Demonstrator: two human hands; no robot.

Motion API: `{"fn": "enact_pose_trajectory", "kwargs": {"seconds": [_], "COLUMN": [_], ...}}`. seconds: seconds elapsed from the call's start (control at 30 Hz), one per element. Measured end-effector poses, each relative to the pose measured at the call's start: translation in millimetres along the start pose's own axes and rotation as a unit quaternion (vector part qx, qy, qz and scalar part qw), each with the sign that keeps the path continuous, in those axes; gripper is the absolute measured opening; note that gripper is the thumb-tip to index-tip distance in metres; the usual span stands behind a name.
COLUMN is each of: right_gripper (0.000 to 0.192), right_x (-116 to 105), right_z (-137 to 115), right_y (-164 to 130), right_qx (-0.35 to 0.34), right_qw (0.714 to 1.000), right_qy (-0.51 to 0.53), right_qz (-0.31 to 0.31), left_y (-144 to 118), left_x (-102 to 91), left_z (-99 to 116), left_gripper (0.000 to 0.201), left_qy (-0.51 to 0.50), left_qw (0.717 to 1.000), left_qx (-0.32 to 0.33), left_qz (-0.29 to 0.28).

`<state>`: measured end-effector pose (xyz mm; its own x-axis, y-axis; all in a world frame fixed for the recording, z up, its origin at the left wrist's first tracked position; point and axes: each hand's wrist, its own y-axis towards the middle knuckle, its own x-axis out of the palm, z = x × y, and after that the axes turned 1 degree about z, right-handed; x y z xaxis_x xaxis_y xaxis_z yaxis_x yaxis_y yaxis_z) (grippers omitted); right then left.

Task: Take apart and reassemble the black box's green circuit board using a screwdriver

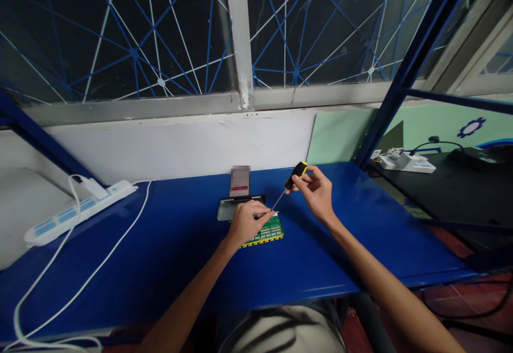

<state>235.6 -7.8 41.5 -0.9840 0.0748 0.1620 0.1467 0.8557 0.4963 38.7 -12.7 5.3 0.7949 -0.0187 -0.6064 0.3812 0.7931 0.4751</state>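
Observation:
My right hand [319,190] is closed around the black and yellow handle of a screwdriver [298,174]. The screwdriver slants down to the left, and its thin metal shaft ends at the fingertips of my left hand [248,221]. There the left thumb and fingers are pinched together; what lies between them is too small to make out. Under the left hand is a green board [274,227] with rows of small pale rectangles and a yellow notched front edge, its left part hidden by the hand. Just behind it lies an open dark case [225,210] with a greyish see-through panel.
A card-like packet [239,182] stands or lies behind the case near the wall. On the left of the blue table [172,267] are a white power strip [82,211] and its loose white cable [120,241]. Blue frame posts [395,91] rise on both sides. Another power strip [406,162] sits on the dark table at right.

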Motion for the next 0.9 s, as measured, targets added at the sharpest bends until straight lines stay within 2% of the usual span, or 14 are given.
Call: {"fn": "enact_pose_trajectory", "kwargs": {"seconds": [0.23,0.47,0.7,0.9], "right_gripper": [0.035,0.031,0.036,0.037], "right_x": [4.9,7.0,8.1,7.4], "right_z": [-1.4,8.9,13.0,17.0], "right_y": [-4.3,-11.3,-17.1,-17.5], "right_qx": [-0.005,-0.058,-0.14,-0.178], "right_qw": [1.0,0.996,0.971,0.954], "right_qy": [-0.002,-0.064,-0.188,-0.227], "right_qz": [0.005,-0.032,-0.055,-0.075], "left_y": [0.0,2.9,4.0,4.8], "left_x": [-1.1,-12.8,-1.2,3.1], "left_z": [-0.2,-0.8,-8.8,-11.1], "left_gripper": [0.012,0.015,0.011,0.01], "left_qy": [0.01,-0.051,-0.049,-0.036], "left_qw": [1.0,0.996,0.997,0.998], "left_qx": [0.005,0.016,0.018,0.017], "left_qz": [-0.003,-0.068,-0.054,-0.056]}}
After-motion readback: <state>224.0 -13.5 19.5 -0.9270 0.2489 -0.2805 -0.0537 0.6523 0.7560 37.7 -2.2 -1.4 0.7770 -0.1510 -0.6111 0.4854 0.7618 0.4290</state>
